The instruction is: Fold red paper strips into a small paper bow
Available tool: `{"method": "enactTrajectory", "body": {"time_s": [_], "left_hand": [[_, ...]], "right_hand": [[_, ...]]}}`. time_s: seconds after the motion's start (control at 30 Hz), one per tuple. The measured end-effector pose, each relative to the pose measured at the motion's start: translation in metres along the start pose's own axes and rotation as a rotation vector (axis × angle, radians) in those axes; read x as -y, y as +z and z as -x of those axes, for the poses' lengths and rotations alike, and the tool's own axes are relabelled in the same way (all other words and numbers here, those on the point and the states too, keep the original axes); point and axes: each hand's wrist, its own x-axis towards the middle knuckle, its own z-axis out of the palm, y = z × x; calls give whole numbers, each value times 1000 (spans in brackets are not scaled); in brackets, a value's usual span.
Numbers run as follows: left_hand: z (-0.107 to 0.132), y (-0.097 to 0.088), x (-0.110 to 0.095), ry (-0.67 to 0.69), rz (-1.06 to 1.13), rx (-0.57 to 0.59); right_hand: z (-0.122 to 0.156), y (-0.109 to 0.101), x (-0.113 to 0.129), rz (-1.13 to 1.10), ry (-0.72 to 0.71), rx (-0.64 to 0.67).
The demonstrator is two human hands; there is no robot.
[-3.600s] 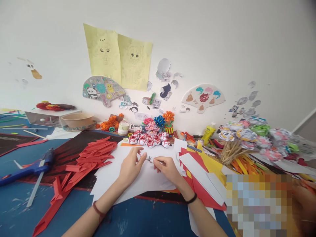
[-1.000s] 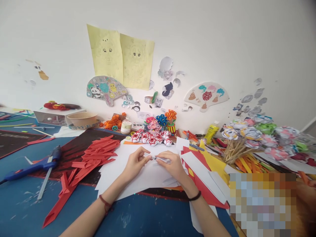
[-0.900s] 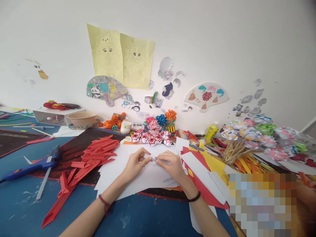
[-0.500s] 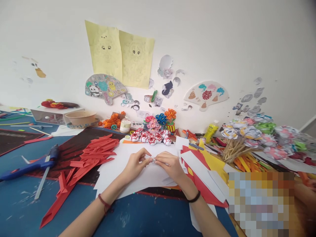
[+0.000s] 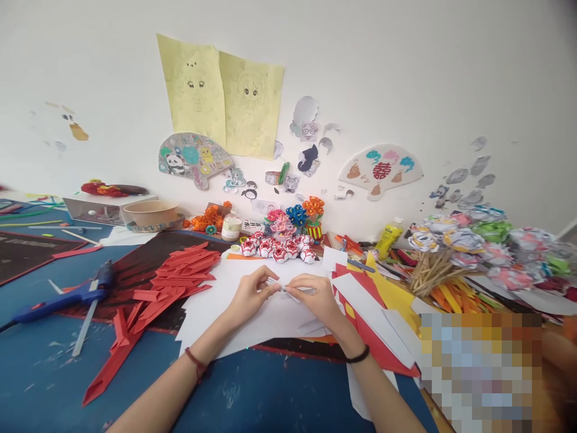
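Between my two hands is a small strip of white paper (image 5: 283,287), pinched at both sides. My left hand (image 5: 253,294) grips its left part with thumb and forefinger. My right hand (image 5: 314,296) pinches the right part, with the fingertips of both hands almost touching. Much of the strip is hidden behind my fingers. Under the hands lie white sheets (image 5: 211,328), spread over a dark mat. Just beyond them sit several red-and-white folded paper flowers (image 5: 279,249).
Red folded paper strips (image 5: 180,270) and a blue glue gun (image 5: 85,293) lie to the left. Red paper (image 5: 383,355), yellow paper and white pieces are at the right, near a bunch of paper flowers on sticks (image 5: 433,270). A glue bottle (image 5: 388,239) stands by the wall.
My fingers have shifted slightly on the white paper strip, and more of it shows between them. The whole view has moved a little.
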Motion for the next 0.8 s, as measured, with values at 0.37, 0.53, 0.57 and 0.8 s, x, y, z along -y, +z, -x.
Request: {"method": "enactTrajectory", "body": {"time_s": [0.37, 0.53, 0.57, 0.8], "left_hand": [[0, -1, -5, -36, 33, -139], [1, 2, -4, -56, -30, -237], [1, 1, -4, -57, -66, -245], [0, -12, -8, 162, -310, -183]], "right_hand": [[3, -3, -7, -421, 419, 272], [6, 8, -5, -528, 448, 309], [6, 9, -5, -523, 446, 298], [7, 14, -11, -519, 457, 241]]}}
